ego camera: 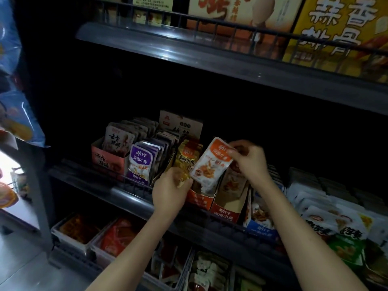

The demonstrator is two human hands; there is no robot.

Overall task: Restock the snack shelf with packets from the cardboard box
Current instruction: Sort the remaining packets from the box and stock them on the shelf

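While the orange-and-white packet is hanging tilted between both hands, I am pinching its lower corner with my left hand and its top edge with my right hand. It is hovering over the orange display box, just right of my left hand. Gold packets are standing just beyond that hand, and purple packets are sitting further left on the shelf.
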